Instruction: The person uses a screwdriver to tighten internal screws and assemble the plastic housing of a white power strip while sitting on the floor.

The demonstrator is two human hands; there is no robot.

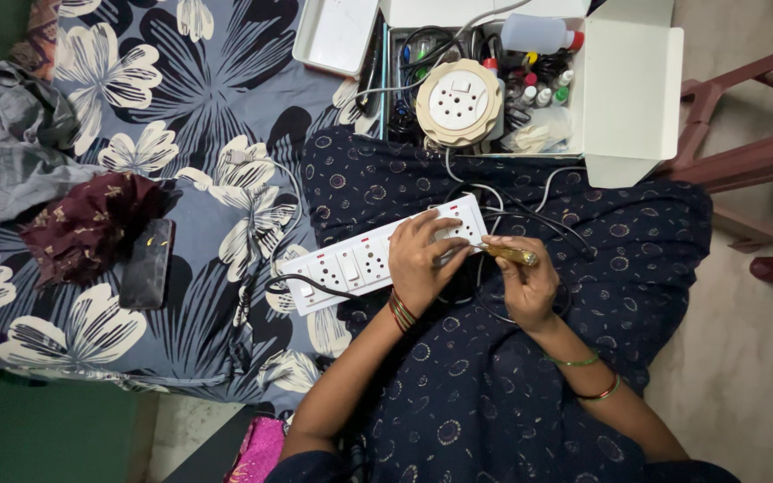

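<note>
Two hands: mid frame, on the lap
Left hand (420, 259): clamped on white power strip (378, 255)
Right hand (522, 284): pinches screwdriver (510, 255)
Strip: looks stiff, light; hold its long sides

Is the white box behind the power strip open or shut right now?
Open. The white box has its flaps folded outward, and the round socket, cables and small bottles inside are plainly visible.
</note>
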